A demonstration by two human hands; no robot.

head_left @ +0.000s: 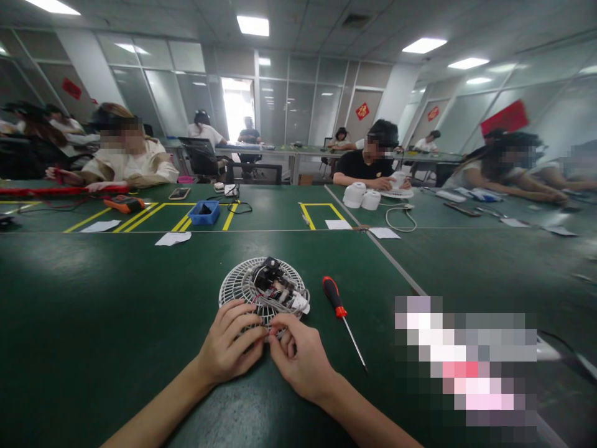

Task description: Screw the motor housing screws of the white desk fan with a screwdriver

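Fingers (243, 322) of the left hand (224, 347) curl at the near edge of the white grille (233, 280), apparently steadying it, while the right hand (305, 358) bends thumb and forefinger together beside them; whether either pinches something small, I cannot tell. The grille lies flat on the counter (140, 311), probably to support the wired assembly (270, 277) on it. A screwdriver (332, 295) lies right, likely for easy reach.

Well beyond left hand (236, 339) lie blue bin (205, 216), phone (180, 193), orange-black device (125, 203); well beyond right hand (301, 356), paper slips (338, 224), rounded white parts (355, 195).
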